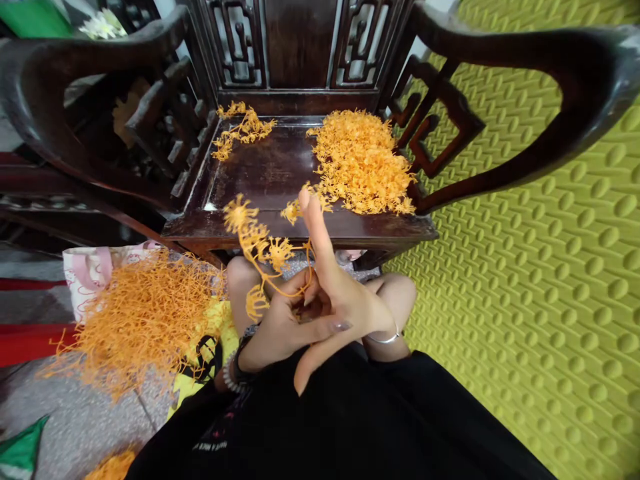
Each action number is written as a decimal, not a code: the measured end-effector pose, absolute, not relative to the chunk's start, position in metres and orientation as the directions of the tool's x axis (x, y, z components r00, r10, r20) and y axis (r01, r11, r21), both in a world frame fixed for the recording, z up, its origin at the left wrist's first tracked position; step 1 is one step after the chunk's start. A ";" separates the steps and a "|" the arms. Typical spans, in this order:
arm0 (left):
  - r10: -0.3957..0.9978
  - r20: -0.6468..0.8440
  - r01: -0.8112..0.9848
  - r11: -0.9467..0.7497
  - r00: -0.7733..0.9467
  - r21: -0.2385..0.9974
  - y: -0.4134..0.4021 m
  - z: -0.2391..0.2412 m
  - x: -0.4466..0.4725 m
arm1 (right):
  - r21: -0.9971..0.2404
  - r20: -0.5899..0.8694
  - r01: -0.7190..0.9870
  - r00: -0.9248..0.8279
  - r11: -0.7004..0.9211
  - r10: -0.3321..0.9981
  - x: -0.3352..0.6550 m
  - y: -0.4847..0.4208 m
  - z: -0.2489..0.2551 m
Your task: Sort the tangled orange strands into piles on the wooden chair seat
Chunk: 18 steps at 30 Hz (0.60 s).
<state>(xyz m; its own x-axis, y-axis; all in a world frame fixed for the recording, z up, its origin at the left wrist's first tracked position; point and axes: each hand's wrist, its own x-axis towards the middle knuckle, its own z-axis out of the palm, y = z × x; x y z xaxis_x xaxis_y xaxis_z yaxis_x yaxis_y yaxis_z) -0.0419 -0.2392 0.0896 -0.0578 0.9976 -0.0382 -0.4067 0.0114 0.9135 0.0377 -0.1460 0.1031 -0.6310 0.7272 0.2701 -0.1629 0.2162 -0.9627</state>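
My left hand, with dark and beaded bracelets at the wrist, is closed in front of my lap. Its fingers curl around the thin stem of an orange plastic flower sprig, whose spiky heads hang out to the left and above. Against it, palm turned left, is my right hand, with a silver bangle. The right hand's visible finger points up and its thumb stretches down and away, so it looks open. The left thumb overlaps the right palm. How the stem runs between the palms is hidden.
A dark wooden armchair faces me, its seat bearing a large heap of orange flower heads and a smaller cluster. Orange stems pile up at left beside a white-and-pink bag. Yellow textured matting lies right.
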 end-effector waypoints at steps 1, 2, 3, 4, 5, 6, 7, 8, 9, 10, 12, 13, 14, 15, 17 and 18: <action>0.996 -0.065 -0.380 0.039 -0.056 0.924 -0.240 0.093 -0.041 | -0.961 0.277 -0.171 -0.638 0.218 0.718 0.035 -0.147 0.104; 0.995 -0.079 -0.356 0.050 -0.068 0.933 -0.240 0.096 -0.041 | -0.959 0.284 -0.178 -0.641 0.221 0.713 0.033 -0.147 0.104; 0.993 -0.080 -0.340 0.045 -0.089 0.939 -0.240 0.098 -0.041 | -0.957 0.289 -0.181 -0.642 0.226 0.710 0.032 -0.147 0.105; 0.991 -0.071 -0.331 0.030 -0.110 0.943 -0.241 0.099 -0.040 | -0.956 0.293 -0.181 -0.643 0.231 0.707 0.031 -0.146 0.105; 0.990 -0.055 -0.329 0.010 -0.127 0.944 -0.241 0.099 -0.040 | -0.955 0.295 -0.177 -0.643 0.238 0.706 0.030 -0.146 0.106; 0.989 -0.038 -0.333 -0.012 -0.141 0.943 -0.242 0.098 -0.040 | -0.954 0.297 -0.169 -0.642 0.247 0.707 0.030 -0.145 0.106; 0.988 -0.023 -0.339 -0.031 -0.153 0.940 -0.242 0.096 -0.039 | -0.953 0.297 -0.158 -0.637 0.257 0.711 0.029 -0.146 0.105; 0.987 -0.011 -0.343 -0.046 -0.161 0.938 -0.242 0.095 -0.038 | -0.953 0.297 -0.143 -0.629 0.268 0.718 0.029 -0.146 0.105; 0.986 -0.004 -0.345 -0.054 -0.166 0.937 -0.242 0.093 -0.038 | -0.952 0.296 -0.126 -0.617 0.279 0.729 0.030 -0.147 0.104; 0.987 -0.002 -0.344 -0.054 -0.160 0.938 -0.242 0.091 -0.038 | -0.951 0.296 -0.110 -0.601 0.290 0.742 0.031 -0.147 0.104; 0.998 0.010 -0.341 -0.032 -0.065 0.940 -0.241 0.087 -0.040 | -0.945 0.310 -0.098 -0.568 0.312 0.762 0.036 -0.147 0.102; 0.999 0.029 -0.342 -0.018 0.027 0.939 -0.240 0.085 -0.042 | -0.941 0.326 -0.112 -0.553 0.319 0.767 0.040 -0.146 0.101; 0.991 0.053 -0.345 -0.007 0.124 0.938 -0.240 0.083 -0.044 | -0.937 0.343 -0.140 -0.535 0.320 0.772 0.044 -0.144 0.099; 0.976 0.072 -0.350 0.006 0.207 0.937 -0.239 0.082 -0.047 | -0.932 0.362 -0.177 -0.509 0.317 0.781 0.050 -0.141 0.097; 0.957 0.078 -0.353 0.027 0.280 0.935 -0.238 0.077 -0.051 | -0.920 0.386 -0.246 -0.439 0.305 0.811 0.060 -0.136 0.089; 0.962 0.065 -0.343 0.031 0.266 0.939 -0.238 0.075 -0.052 | -0.920 0.377 -0.272 -0.415 0.282 0.828 0.064 -0.133 0.084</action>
